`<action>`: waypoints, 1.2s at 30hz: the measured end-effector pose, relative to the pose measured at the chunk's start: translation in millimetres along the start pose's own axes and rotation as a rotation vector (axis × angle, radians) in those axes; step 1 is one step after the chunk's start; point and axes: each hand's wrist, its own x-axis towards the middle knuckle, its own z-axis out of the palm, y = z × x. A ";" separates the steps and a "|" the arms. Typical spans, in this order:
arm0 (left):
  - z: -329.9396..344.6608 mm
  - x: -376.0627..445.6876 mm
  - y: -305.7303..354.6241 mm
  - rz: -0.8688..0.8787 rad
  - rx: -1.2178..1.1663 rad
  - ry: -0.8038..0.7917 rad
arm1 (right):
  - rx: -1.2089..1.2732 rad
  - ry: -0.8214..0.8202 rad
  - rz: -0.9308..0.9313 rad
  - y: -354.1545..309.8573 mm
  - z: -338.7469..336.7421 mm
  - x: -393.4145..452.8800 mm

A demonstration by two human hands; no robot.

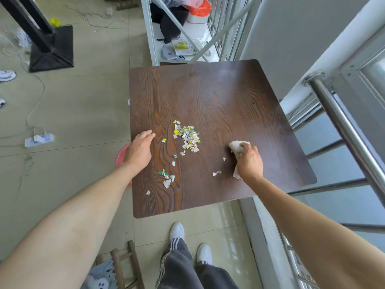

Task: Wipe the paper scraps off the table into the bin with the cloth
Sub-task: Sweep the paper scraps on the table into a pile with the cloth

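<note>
Dark wood-grain table (pixel 218 97) stands on a pale tiled floor, with a metal railing (pixel 343 130) along your right and a white shelf unit (pixel 150 34) beyond the far edge. Your right hand (pixel 249 161) is clenched around the cloth (pixel 236 148), pressing it to the tabletop right of the scraps. Your left hand (pixel 139 150) lies relaxed with fingers loose at the left edge, grasping nothing.

Most of the paper scraps (pixel 187 138) sit in a loose heap near the middle of the table. A smaller cluster (pixel 166 178) lies nearer you and to the left, and a few strays (pixel 216 173) sit just beside the cloth.

The red bin (pixel 121 156) shows only as a curved sliver below the left edge, mostly hidden behind your left wrist. You cannot tell what is in it from here.

The main risk, as I judge it, is scraps missing the bin. It seems to cover only a short stretch of that edge, so a wide or fast sweep could push the near cluster off beside the rim and onto the floor. The pieces look light and may scatter or flutter under a quick stroke. The balled cloth has a narrow face and may ride over flat pieces or leave the strays behind. Your left hand lies in the sweep's path and could block scraps at the edge.
</note>
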 end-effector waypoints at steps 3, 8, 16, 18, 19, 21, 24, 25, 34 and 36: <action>2.4 -17.9 5.5 -0.041 0.015 0.007 | 0.018 -0.004 0.091 5.6 16.2 -28.1; 8.2 -31.5 9.6 -0.082 0.014 0.000 | 0.165 -0.026 0.126 -34.1 42.7 -36.8; 5.5 -27.3 9.8 -0.093 -0.023 -0.015 | 0.451 -0.144 0.183 -110.7 64.1 -14.5; 2.0 -26.8 8.9 -0.082 -0.026 -0.026 | 0.480 -0.123 0.186 -112.7 59.5 -17.1; -0.2 -26.4 8.5 -0.078 -0.028 -0.032 | 0.469 -0.101 0.191 -111.5 55.3 -21.6; -4.1 -25.8 7.1 -0.076 -0.040 -0.045 | 0.451 -0.052 0.210 -104.0 48.0 -38.2; -8.4 -24.6 6.1 -0.075 -0.056 -0.055 | 0.454 -0.065 0.251 -91.3 51.4 -75.0; -9.4 -25.1 6.5 -0.075 -0.061 -0.057 | 0.453 -0.098 0.283 -90.6 56.7 -88.6; -8.3 -24.9 -2.8 -0.062 -0.138 -0.089 | 0.649 -0.201 0.397 -157.6 90.0 -93.1; -8.0 -23.1 -7.4 -0.055 -0.171 -0.103 | 0.663 -0.163 0.387 -171.2 87.8 -75.3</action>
